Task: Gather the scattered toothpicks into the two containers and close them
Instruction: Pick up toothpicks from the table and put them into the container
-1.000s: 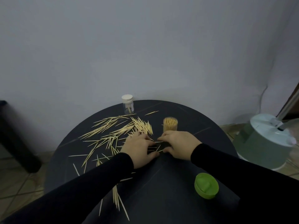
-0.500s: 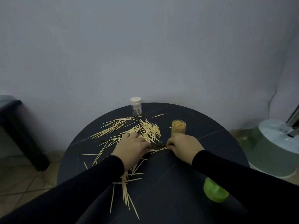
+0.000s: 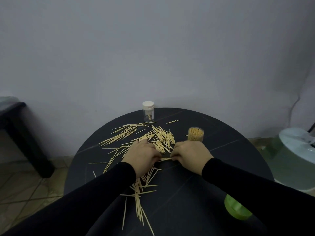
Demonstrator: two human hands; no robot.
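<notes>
Both hands work a small bundle of toothpicks (image 3: 164, 159) just in front of the open jar (image 3: 195, 136): the left hand (image 3: 141, 155) and right hand (image 3: 189, 155) each pinch an end with curled fingers. The jar looks nearly full and stands just behind the right hand; a knuckle nudge could tip it and respill. Loose picks lie left of the jar and could roll off the tabletop (image 3: 221, 150).
</notes>
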